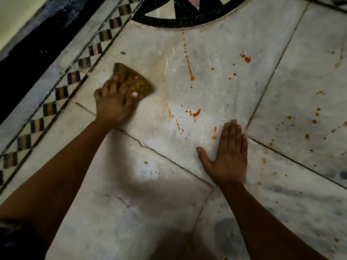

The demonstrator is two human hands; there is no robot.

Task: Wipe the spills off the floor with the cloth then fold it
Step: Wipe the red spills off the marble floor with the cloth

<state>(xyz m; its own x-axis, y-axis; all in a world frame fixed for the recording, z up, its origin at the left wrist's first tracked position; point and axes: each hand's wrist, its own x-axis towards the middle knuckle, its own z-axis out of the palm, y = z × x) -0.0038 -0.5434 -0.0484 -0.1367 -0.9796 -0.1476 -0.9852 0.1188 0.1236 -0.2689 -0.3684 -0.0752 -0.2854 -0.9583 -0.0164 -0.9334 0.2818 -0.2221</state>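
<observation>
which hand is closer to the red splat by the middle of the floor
Right. The right hand lies flat just below-right of the splat; the left hand presses the cloth farther off.

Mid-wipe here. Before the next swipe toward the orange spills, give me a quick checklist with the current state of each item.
1. Cloth under control: ok. The left hand presses the brown cloth onto the floor.
2. Support: ok. The right hand lies flat on the floor, fingers straight.
3. Spills left: not ok. The long orange streak, the central splatter and the drops on the right tile remain.
4. Path to the streak: ok. Nothing lies between it and the cloth.
5. Right hand clear of spills: not ok. An orange drip sits right beside its fingertips.
6. Clean cloth face left: cannot tell.
</observation>
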